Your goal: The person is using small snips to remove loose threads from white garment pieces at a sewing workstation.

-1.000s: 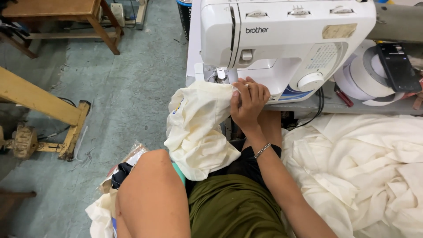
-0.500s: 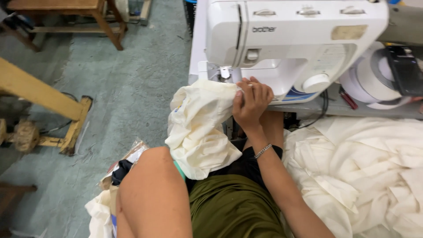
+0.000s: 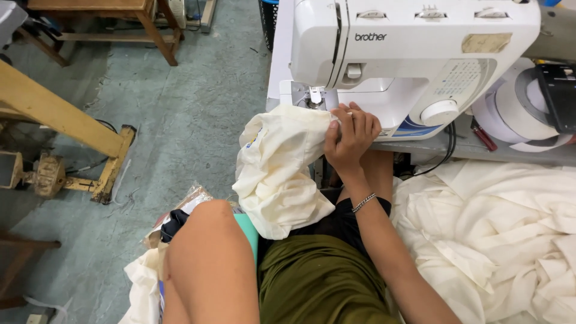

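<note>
My right hand (image 3: 351, 135) rests against the bed of a white sewing machine (image 3: 420, 54), its fingers curled over the top edge of a bunched piece of cream fabric (image 3: 279, 174). There is a thin bracelet on that wrist. The fabric hangs from beside the presser foot (image 3: 315, 96) down toward my lap and olive shorts (image 3: 318, 282). My left hand is not visible. A bare limb (image 3: 210, 264) rises at the lower left, and its end is hidden behind the fabric.
A large heap of cream cloth (image 3: 498, 234) lies at the right. Rolls of white tape (image 3: 516, 111) and a black device (image 3: 558, 96) sit beside the machine. Wooden frames (image 3: 60, 120) and table legs (image 3: 156, 30) stand on the grey floor at left. A crumpled bag (image 3: 180, 210) lies by my leg.
My right hand keeps its hold on the fabric at the machine. Only the view has shifted slightly.
</note>
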